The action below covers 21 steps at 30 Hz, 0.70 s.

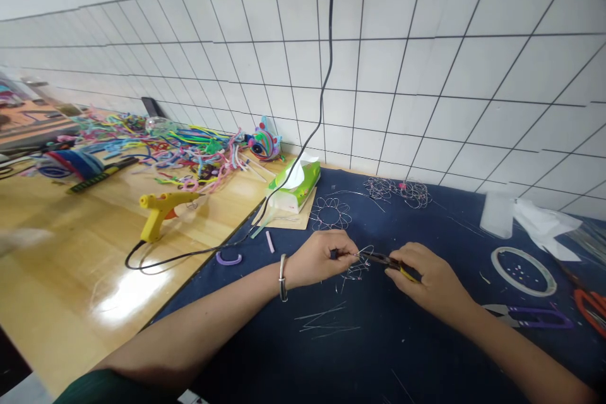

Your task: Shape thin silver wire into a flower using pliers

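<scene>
My left hand (322,257) is closed in a pinch on a small piece of thin silver wirework (356,268) held just above the dark blue cloth (379,353). My right hand (428,278) is wrapped round slim pliers (386,260) with yellow handles. The pliers' tips meet the wire right beside my left fingertips. A silver bracelet sits on my left wrist. Loose cut wire strands (326,320) lie on the cloth below my hands.
Finished wire flowers (330,213) and wire tangles (398,191) lie farther back. A green tissue pack (294,186), a yellow glue gun (161,209) with its black cord, and piled pipe cleaners (189,151) are at left. Purple snips (534,315), a tape ring (523,270) and red scissors (591,306) are at right.
</scene>
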{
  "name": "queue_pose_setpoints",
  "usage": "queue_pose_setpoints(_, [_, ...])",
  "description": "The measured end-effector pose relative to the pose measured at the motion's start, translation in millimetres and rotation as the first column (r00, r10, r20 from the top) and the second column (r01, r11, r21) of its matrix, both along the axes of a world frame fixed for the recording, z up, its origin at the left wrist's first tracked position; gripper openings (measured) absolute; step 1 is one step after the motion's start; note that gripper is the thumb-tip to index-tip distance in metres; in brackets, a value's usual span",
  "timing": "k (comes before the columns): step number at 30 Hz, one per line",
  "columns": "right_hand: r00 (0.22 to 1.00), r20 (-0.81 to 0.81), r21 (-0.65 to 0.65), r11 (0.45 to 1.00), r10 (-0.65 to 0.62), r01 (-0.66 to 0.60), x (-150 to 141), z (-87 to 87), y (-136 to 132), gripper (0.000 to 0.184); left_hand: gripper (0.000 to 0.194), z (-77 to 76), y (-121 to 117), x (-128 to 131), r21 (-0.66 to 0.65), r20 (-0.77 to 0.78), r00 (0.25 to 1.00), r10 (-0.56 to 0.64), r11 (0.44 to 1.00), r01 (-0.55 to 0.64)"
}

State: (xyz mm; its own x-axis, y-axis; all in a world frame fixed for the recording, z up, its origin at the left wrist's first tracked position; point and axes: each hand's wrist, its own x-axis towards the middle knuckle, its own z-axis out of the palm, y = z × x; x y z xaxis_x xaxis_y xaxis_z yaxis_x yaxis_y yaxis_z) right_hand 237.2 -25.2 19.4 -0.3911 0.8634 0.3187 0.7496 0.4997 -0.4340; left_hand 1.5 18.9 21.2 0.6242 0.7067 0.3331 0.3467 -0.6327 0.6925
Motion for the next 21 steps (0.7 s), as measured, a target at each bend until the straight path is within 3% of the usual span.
queue_pose_setpoints(7, [0.997,-0.046,0.145,0.987,-0.068,0.074,6,-1.6,3,0.017,0.011,-2.4,3,-1,0.008,0.023,1.000,0.020,1.000,-0.021])
queue_pose_setpoints(11, [0.993,0.122,0.206,0.978,-0.003,-0.023,2,1.5,-2,0.013,0.012,-4.9,4,-2,0.038,0.018,0.999,0.037,0.999,-0.037])
queue_pose_setpoints(21, [0.942,0.315,0.312,0.950,-0.120,0.017,-6,5.0,-9,0.016,0.012,-4.6,2,0,0.153,-0.053,0.998,0.016,0.988,-0.008])
